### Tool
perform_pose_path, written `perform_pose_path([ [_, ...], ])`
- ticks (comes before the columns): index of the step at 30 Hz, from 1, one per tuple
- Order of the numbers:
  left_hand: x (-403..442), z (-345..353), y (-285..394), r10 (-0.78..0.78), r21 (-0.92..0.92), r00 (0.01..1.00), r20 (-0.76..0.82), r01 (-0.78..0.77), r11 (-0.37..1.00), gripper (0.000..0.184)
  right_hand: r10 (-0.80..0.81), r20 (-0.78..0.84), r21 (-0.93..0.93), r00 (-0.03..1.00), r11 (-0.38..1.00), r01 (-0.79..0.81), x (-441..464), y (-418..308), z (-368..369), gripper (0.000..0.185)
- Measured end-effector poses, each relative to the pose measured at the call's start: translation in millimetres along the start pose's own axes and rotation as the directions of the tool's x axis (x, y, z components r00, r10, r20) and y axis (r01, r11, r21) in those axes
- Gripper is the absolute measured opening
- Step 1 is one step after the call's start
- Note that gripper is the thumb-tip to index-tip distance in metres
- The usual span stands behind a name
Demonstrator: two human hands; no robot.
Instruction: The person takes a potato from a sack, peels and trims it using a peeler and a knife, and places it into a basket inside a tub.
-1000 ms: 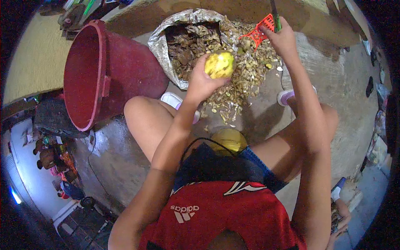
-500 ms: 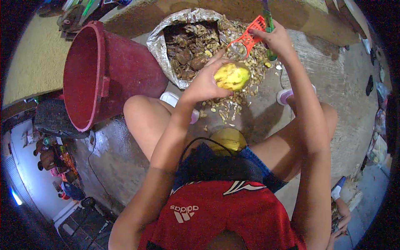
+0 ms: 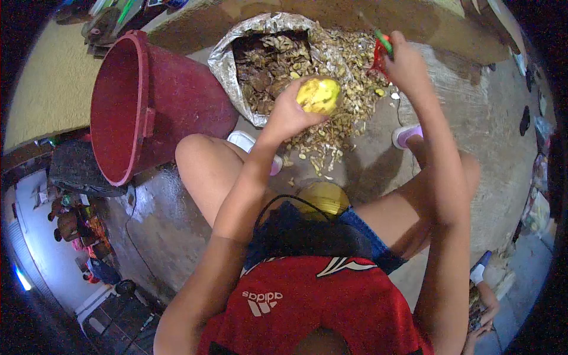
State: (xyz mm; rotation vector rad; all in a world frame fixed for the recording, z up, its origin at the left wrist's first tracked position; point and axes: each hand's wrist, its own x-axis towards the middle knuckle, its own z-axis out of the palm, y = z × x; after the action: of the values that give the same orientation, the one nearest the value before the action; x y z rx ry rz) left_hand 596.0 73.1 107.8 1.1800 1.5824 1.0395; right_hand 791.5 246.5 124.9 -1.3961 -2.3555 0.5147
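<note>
In my left hand [image 3: 289, 112] is a yellow, partly peeled fruit or root [image 3: 318, 96] with brown and green patches; my fingers wrap round its near side. My right hand [image 3: 408, 68] is raised to the right, closed round a green-handled knife [image 3: 384, 42] whose blurred blade points up and left. An orange-red perforated plastic tool [image 3: 379, 60], perhaps a peeler, shows beside the same hand, mostly hidden by it. Below both hands lies a heap of peel scraps [image 3: 349, 77]. Behind the yellow piece stands an open whitish sack [image 3: 222, 65] with brown lumps and peelings inside.
A large dark-red bucket [image 3: 142, 106] lies tipped at the left, its mouth facing left. A yellow rounded object [image 3: 322, 198] sits between my legs. Another person's hand [image 3: 488, 310] shows at lower right. A low wall [image 3: 408, 21] runs behind the scraps.
My left hand has moved slightly left and up with the yellow piece, turning it. My right hand has shifted right and down; the orange-red tool has swung nearly behind it, and the knife tilts further left.
</note>
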Motion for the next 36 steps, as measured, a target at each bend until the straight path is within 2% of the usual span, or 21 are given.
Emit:
perform_pose_path([
  [1, 1.0, 0.0, -1.7, 0.009, 0.059, 0.999, -0.040, -0.007, 0.998, 0.070, -0.004, 0.045, 0.012, 0.999, 1.000, 0.004, -9.0, -7.6, 1.7, 0.029],
  [5, 2.2, 3.5, -5.4, 0.010, -0.161, 0.998, -0.055, -0.019, 0.987, 0.071, -0.109, 0.112, 0.133, 0.988, 0.987, 0.094, -29.7, -18.6, 12.4, 0.025],
  [7, 6.1, 3.8, -10.9, 0.035, -0.201, 0.997, -0.068, -0.048, 0.978, 0.072, -0.144, 0.104, 0.098, 0.984, 0.986, 0.134, -32.6, -20.1, 14.6, 0.023],
  [10, 10.4, 5.2, -12.2, 0.042, -0.131, 0.990, -0.135, -0.060, 0.990, 0.072, -0.114, 0.182, 0.012, 0.977, 0.993, 0.114, -41.0, -28.7, 20.3, 0.021],
  [12, 11.6, 7.6, -11.8, -0.004, -0.204, 0.985, -0.171, -0.032, 0.979, 0.071, -0.062, 0.262, -0.072, 0.963, 0.994, 0.084, -55.4, -44.9, 25.1, 0.020],
  [13, 11.5, 8.3, -10.9, -0.029, -0.241, 0.982, -0.186, -0.017, 0.970, 0.070, -0.097, 0.260, -0.086, 0.961, 0.989, 0.123, -62.7, -52.0, 26.2, 0.020],
  [16, 13.2, 5.4, -1.4, -0.075, -0.155, 0.972, -0.222, 0.041, 0.987, 0.068, -0.193, 0.271, -0.117, 0.943, 0.966, 0.231, -73.9, -61.8, 37.4, 0.020],
  [19, 12.5, 5.3, 1.3, -0.028, -0.067, 0.969, -0.246, 0.012, 0.998, 0.066, -0.215, 0.298, -0.054, 0.930, 0.969, 0.241, -80.2, -66.8, 39.7, 0.020],
  [22, 12.1, 7.2, -0.4, 0.008, -0.087, 0.963, -0.270, -0.033, 0.996, 0.064, -0.203, 0.364, -0.024, 0.909, 0.973, 0.227, -81.2, -69.0, 39.9, 0.022],
  [25, 9.5, 8.1, 5.6, 0.009, -0.026, 0.962, -0.273, -0.016, 1.000, 0.064, -0.164, 0.357, -0.014, 0.920, 0.983, 0.181, -71.3, -58.5, 48.0, 0.022],
  [28, 10.1, 8.8, 0.3, -0.008, -0.161, 0.972, -0.234, -0.030, 0.986, 0.065, -0.170, 0.381, 0.102, 0.909, 0.985, 0.142, -66.2, -57.3, 42.8, 0.016],
  [31, 13.0, 7.0, -6.1, 0.053, -0.153, 0.968, -0.245, -0.093, 0.984, 0.064, -0.294, 0.357, 0.197, 0.887, 0.952, 0.236, -75.5, -63.8, 39.7, 0.015],
  [36, 6.5, 6.2, 6.4, 0.035, -0.034, 0.968, -0.250, -0.045, 0.998, 0.063, -0.189, 0.387, 0.117, 0.903, 0.981, 0.156, -74.9, -62.3, 46.7, 0.013],
])
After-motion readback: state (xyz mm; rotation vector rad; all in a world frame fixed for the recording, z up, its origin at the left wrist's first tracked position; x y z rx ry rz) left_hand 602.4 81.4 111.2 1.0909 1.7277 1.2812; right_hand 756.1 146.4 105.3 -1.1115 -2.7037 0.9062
